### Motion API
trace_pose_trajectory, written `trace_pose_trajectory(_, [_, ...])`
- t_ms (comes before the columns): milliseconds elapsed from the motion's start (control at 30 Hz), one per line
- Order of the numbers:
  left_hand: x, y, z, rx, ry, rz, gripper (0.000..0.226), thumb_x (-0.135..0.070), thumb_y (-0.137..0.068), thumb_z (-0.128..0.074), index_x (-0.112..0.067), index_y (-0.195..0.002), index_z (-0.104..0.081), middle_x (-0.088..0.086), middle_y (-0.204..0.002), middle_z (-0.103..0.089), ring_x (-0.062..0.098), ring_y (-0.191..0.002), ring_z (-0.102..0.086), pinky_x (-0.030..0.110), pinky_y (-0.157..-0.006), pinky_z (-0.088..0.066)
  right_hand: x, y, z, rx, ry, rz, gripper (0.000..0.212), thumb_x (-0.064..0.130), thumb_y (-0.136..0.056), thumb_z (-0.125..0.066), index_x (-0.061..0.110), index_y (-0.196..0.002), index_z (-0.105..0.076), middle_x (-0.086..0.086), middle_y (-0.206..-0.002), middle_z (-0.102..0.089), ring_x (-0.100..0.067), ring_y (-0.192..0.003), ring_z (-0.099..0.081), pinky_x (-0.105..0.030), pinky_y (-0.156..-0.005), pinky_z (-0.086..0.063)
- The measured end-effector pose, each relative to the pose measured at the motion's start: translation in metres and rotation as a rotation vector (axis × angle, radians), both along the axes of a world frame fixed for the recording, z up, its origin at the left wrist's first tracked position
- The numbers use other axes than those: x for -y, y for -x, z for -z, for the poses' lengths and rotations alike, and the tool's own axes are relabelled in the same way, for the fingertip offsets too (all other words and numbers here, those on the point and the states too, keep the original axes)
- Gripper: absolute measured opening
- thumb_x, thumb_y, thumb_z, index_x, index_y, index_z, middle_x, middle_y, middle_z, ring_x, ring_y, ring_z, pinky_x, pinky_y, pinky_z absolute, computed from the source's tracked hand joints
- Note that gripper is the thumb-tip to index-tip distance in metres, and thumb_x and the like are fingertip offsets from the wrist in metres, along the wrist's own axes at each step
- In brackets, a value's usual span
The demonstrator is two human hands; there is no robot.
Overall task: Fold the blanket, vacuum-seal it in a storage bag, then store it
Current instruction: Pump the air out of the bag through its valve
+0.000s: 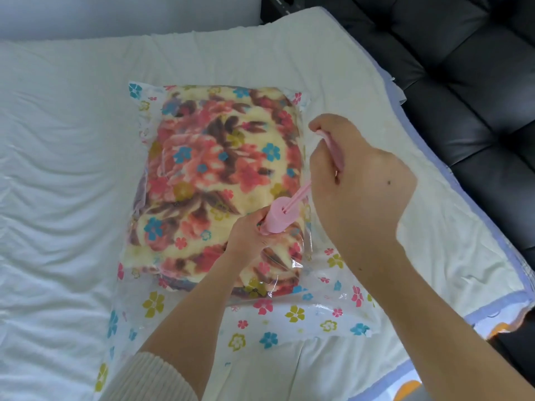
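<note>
Your white-sheeted bed (pixel 58 169) carries the clear flower-printed storage bag (pixel 289 322), which lies flat nearer the bed's right edge than its left, with the black sofa (pixel 463 68) beyond that edge. The folded floral blanket (pixel 208 157) sits inside the bag, filling its far part. A pink hand pump (pixel 279 217) stands on the bag's near-right area: your left hand (pixel 249 238) is wrapped around the barrel's base, and your right hand (pixel 356 175) is clenched around the raised pump handle (pixel 333 146).
</note>
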State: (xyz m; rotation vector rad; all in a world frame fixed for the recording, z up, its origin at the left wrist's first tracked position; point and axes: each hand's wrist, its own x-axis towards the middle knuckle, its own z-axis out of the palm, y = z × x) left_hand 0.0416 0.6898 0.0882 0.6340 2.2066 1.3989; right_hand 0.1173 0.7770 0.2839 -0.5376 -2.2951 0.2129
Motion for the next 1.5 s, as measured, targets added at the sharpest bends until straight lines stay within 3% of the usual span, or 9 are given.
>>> trace_pose_trajectory(133, [-0.001,-0.004,0.002,-0.025,0.003,-0.006,0.042,-0.014,-0.069,-0.080,-0.008,-0.107,-0.065,-0.006,-0.079,-0.065,0.002,-0.067,-0.052,0.004,-0.059,-0.034,0.013,0.001,0.068,0.289,0.067,-0.048,0.024,0.013,-0.074,-0.052,0.024,-0.090,-0.067,0.004,-0.038,-0.033,-0.018,-0.030,-0.034,-0.018,-0.047,-0.019])
trace_pose_trajectory(333, [-0.002,0.001,0.000,0.047,-0.035,-0.016,0.051,-0.024,-0.068,-0.083,-0.019,-0.115,-0.064,-0.021,-0.086,-0.064,-0.001,-0.079,-0.060,0.006,-0.069,-0.041,-0.002,0.007,0.001,-0.129,0.044,0.024,0.024,0.014,-0.079,-0.051,0.023,-0.089,-0.070,0.003,-0.041,-0.040,-0.020,-0.035,-0.034,-0.020,-0.046,-0.025])
trace_pose_trajectory(433, [-0.004,-0.002,0.001,0.047,-0.020,-0.018,0.048,-0.022,-0.070,-0.081,-0.020,-0.115,-0.064,-0.012,-0.086,-0.067,0.010,-0.081,-0.063,0.022,-0.074,-0.048,0.005,0.005,0.048,0.124,0.117,-0.037,0.025,0.013,-0.080,-0.049,0.021,-0.097,-0.065,0.004,-0.043,-0.037,-0.019,-0.035,-0.034,-0.022,-0.041,-0.035])
trace_pose_trajectory(567, [0.000,0.005,0.001,0.083,-0.057,-0.029,0.044,-0.016,-0.068,-0.082,-0.013,-0.109,-0.065,-0.006,-0.090,-0.069,0.016,-0.084,-0.064,0.027,-0.077,-0.051,0.000,0.019,0.039,0.212,0.020,-0.122,0.027,0.017,-0.078,-0.045,0.023,-0.085,-0.071,0.002,-0.035,-0.036,-0.023,-0.029,-0.038,-0.014,-0.043,-0.014])
trace_pose_trajectory(700, [0.001,0.006,-0.002,0.135,-0.090,0.008,0.056,-0.025,-0.068,-0.083,-0.017,-0.119,-0.062,-0.011,-0.099,-0.068,0.004,-0.089,-0.063,0.012,-0.078,-0.047,-0.003,0.011,-0.013,-0.046,0.075,-0.013,0.029,0.021,-0.083,-0.043,0.026,-0.096,-0.068,0.003,-0.042,-0.033,-0.021,-0.038,-0.032,-0.021,-0.045,-0.019])
trace_pose_trajectory(867, [-0.001,-0.001,0.006,0.106,-0.056,0.016,0.053,-0.031,-0.066,-0.078,-0.017,-0.116,-0.064,-0.005,-0.092,-0.071,0.014,-0.085,-0.066,0.029,-0.076,-0.051,-0.002,0.008,0.063,0.396,0.005,-0.095,0.029,0.016,-0.074,-0.046,0.014,-0.089,-0.071,0.007,-0.040,-0.023,-0.015,-0.029,-0.023,-0.014,-0.043,-0.007])
trace_pose_trajectory(1067, [0.000,0.003,0.005,0.103,-0.087,-0.001,0.054,-0.027,-0.067,-0.083,-0.017,-0.117,-0.064,-0.009,-0.097,-0.070,0.009,-0.090,-0.063,0.018,-0.079,-0.047,-0.006,0.006,-0.002,0.086,0.093,0.001,0.031,0.020,-0.083,-0.040,0.021,-0.096,-0.067,0.001,-0.042,-0.032,-0.023,-0.035,-0.032,-0.020,-0.045,-0.015])
trace_pose_trajectory(1433, [0.003,0.006,0.015,0.079,-0.043,0.038,0.057,-0.025,-0.068,-0.082,-0.022,-0.121,-0.061,-0.010,-0.103,-0.070,0.010,-0.095,-0.064,0.022,-0.083,-0.051,0.002,-0.001,-0.007,0.113,0.054,-0.023,0.022,0.020,-0.082,-0.044,0.021,-0.093,-0.063,-0.001,-0.041,-0.037,-0.025,-0.033,-0.034,-0.018,-0.045,-0.015])
trace_pose_trajectory(1500, [0.003,0.004,0.013,0.075,-0.045,0.043,0.055,-0.023,-0.069,-0.080,-0.019,-0.120,-0.062,-0.006,-0.100,-0.071,0.013,-0.092,-0.065,0.022,-0.080,-0.050,0.010,0.003,0.041,0.355,0.089,-0.064,0.021,0.010,-0.071,-0.065,0.016,-0.091,-0.061,0.003,-0.039,-0.028,-0.018,-0.029,-0.029,-0.012,-0.048,-0.008])
